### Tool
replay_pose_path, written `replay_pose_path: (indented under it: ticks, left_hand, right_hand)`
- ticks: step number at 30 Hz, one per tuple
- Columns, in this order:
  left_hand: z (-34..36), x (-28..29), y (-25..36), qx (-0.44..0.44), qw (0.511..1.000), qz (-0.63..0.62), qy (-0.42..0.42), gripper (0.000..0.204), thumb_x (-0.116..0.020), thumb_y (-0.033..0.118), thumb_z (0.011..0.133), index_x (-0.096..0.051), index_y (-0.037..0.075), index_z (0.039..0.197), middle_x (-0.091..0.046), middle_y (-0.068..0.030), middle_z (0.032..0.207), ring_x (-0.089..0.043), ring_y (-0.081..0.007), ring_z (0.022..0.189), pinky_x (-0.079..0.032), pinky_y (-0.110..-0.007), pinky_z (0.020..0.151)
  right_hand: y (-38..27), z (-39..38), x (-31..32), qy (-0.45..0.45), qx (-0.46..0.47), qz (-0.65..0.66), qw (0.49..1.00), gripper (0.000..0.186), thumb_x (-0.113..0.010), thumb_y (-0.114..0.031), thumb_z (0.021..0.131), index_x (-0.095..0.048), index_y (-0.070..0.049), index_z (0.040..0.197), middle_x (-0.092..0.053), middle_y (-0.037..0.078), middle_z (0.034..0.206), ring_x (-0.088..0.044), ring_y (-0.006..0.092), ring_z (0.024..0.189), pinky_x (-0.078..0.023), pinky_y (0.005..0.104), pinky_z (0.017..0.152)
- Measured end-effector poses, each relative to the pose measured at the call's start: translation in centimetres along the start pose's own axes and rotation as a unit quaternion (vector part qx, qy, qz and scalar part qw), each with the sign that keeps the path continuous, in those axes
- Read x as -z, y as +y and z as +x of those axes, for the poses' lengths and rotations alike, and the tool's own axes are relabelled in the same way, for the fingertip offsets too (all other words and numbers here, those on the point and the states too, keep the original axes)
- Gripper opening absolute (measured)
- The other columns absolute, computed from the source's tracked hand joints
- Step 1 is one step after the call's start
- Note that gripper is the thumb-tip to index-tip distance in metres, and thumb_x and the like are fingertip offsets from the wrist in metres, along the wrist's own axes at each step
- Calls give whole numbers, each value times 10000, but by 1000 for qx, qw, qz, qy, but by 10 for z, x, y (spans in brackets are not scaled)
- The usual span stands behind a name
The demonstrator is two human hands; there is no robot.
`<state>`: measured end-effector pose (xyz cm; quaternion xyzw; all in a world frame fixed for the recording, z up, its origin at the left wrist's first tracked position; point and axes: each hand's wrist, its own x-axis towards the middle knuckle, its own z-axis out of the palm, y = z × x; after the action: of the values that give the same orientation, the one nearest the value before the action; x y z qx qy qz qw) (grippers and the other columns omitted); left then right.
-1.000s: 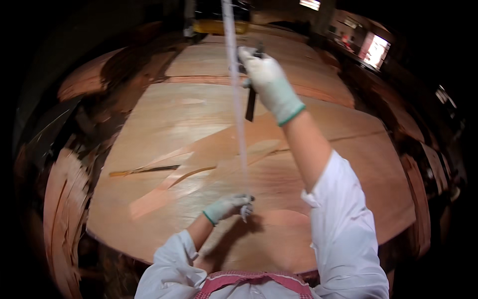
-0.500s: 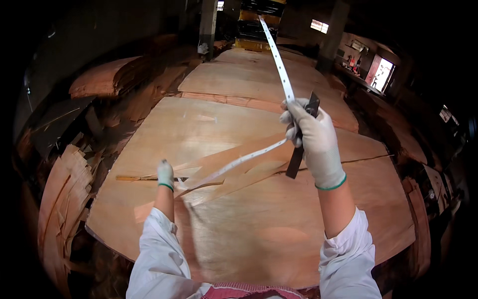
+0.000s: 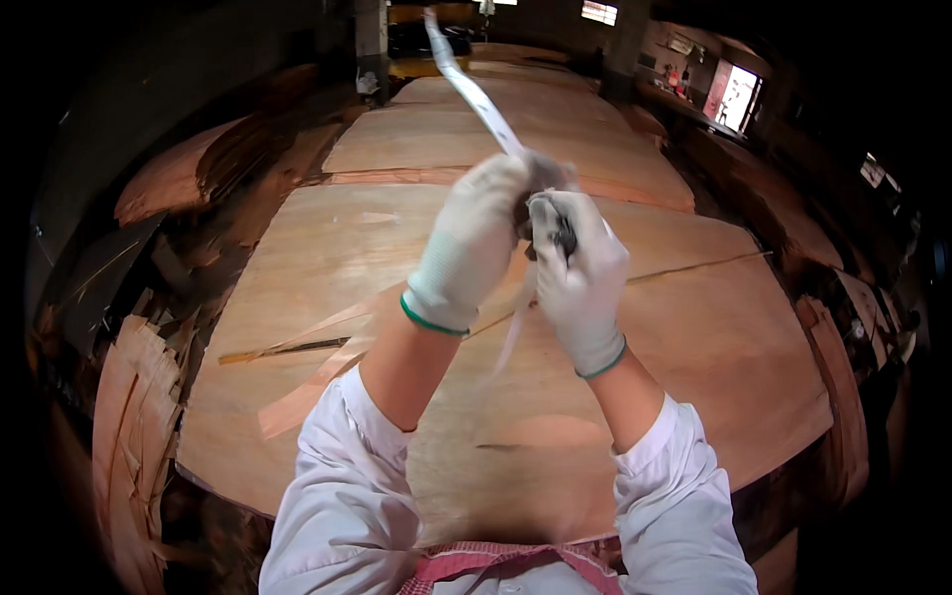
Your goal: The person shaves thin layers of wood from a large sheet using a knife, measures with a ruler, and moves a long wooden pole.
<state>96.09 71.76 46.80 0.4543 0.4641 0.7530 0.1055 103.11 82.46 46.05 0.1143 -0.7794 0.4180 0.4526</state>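
From afar, my left hand (image 3: 471, 233) clamps the white strip (image 3: 486, 111), likely light, floppy, best pinched flat; my right hand (image 3: 583, 266) grips a dark bar (image 3: 566, 236).

Narrow white tape (image 3: 482, 104) is hanging above a broad tan wooden sheet (image 3: 694, 342), thin yellow-and-dark stick (image 3: 285, 350) is lying near its left edge

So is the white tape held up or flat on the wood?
Held up: the white tape rises above the left hand and right hand; a blurred stretch hangs below, end unclear.
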Motion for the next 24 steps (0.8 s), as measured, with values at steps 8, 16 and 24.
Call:
replay_pose_path:
  ticks: [8,16,24]
  left_hand:
    - [-15,-119,26,59,996,-8,-62,260,-603,141,944,-596,15,1172,-646,-70,951,-641,-161,806,-528,-298,714]
    - [-34,-104,12,-25,990,141,-2,293,-602,161,926,-610,-31,1147,-671,-96,998,-636,-168,918,-509,-296,839]
    - [-205,-36,-175,241,917,248,199,257,-675,178,882,-677,-7,1060,-692,-87,1033,-621,-157,993,-475,-294,923]
  right_hand:
    - [-26,-17,118,85,59,164,981,384,-551,-222,974,-533,72,1221,-643,98,1059,-613,142,809,-489,247,688]
    - [-18,-83,189,-88,90,211,969,438,-556,-267,975,-530,81,1240,-607,117,1010,-593,179,749,-506,284,670]
    - [54,-275,111,-193,-610,317,700,157,-591,-207,956,-628,-57,930,-620,8,726,-535,54,559,-393,212,479]
